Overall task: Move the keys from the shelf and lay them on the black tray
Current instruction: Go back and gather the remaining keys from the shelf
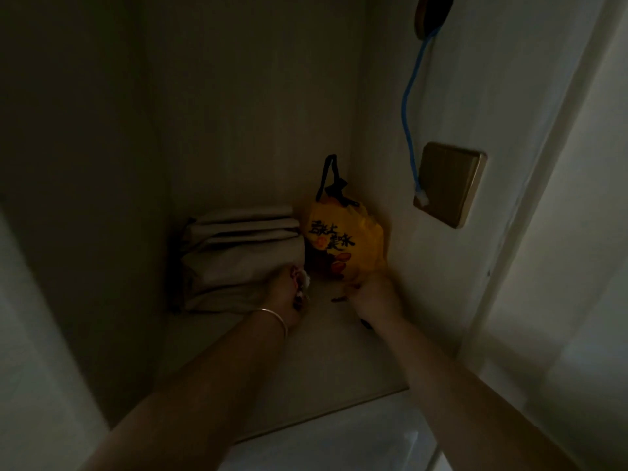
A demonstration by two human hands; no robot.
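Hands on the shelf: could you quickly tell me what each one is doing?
Left hand: closed around something small and pale, identity unclear.
Right hand: gripping the yellow bag.

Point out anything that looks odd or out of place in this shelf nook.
A blue cable dangles loose down the right wall, its white plug hanging over the wall plate, seemingly not plugged in. Otherwise the folded cloth and yellow bag sit tidily on the shelf.

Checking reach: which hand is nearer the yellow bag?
Right. The right hand touches the yellow bag at its lower edge; the left hand is apart, against the folded cloth.
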